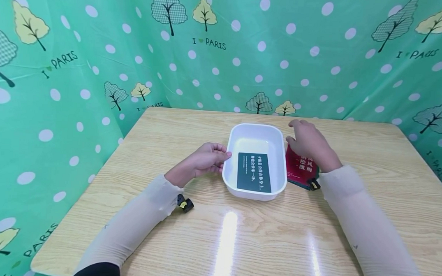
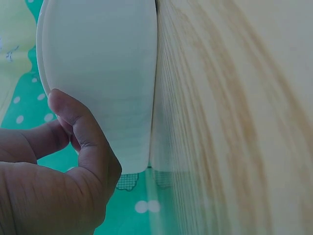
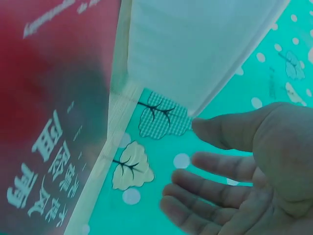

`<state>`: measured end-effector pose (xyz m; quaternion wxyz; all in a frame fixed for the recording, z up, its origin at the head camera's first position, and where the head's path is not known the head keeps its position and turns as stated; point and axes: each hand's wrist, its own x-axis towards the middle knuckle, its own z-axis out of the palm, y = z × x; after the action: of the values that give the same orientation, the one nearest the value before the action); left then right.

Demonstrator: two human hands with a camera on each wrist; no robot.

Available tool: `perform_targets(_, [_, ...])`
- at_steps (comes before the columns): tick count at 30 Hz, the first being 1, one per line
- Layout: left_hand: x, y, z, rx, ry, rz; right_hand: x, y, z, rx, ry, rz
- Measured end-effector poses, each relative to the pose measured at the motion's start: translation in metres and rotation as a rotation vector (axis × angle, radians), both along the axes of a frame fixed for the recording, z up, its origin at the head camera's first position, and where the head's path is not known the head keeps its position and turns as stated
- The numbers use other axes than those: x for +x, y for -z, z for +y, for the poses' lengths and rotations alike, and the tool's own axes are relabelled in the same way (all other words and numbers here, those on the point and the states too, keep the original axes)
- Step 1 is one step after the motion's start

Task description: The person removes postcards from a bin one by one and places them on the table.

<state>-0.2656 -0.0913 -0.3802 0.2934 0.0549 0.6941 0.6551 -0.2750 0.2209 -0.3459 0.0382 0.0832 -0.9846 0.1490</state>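
Note:
A white rectangular plastic tub (image 1: 256,136) stands on the wooden table, with a dark green card (image 1: 246,181) printed with white characters lying flat inside it. My left hand (image 1: 205,160) holds the tub's left rim, thumb at the edge; the left wrist view shows a fingertip against the tub's outer wall (image 2: 102,63). To the right of the tub lies a red card (image 1: 294,166) with white lettering, a dark green edge visible under it. My right hand (image 1: 311,144) hovers over the far part of these cards, fingers apart and nothing in them; the right wrist view confirms it (image 3: 274,171).
The wooden table (image 1: 157,242) has rounded corners and reflects light near its front. A green curtain (image 1: 216,72) with white dots and printed trees hangs behind the table and along its left side. Small black wrist cameras show at both cuffs.

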Motion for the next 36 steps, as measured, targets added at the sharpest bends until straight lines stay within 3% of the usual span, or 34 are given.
perform_targets(9, [0.000, 0.001, -0.001, 0.001, -0.009, 0.003, 0.006, 0.004, -0.026, 0.005, -0.135, 0.134])
perform_targets(15, [0.000, 0.001, -0.001, 0.004, -0.010, 0.003, 0.010, 0.012, -0.045, 0.039, -0.228, 0.170])
perform_targets(30, [-0.001, 0.003, -0.001, 0.018, -0.008, -0.003, 0.019, 0.021, -0.062, 0.065, -0.287, -0.039])
perform_targets(36, [-0.001, 0.001, -0.001, 0.011, -0.010, 0.000, 0.020, 0.023, -0.063, 0.119, -0.307, -0.081])
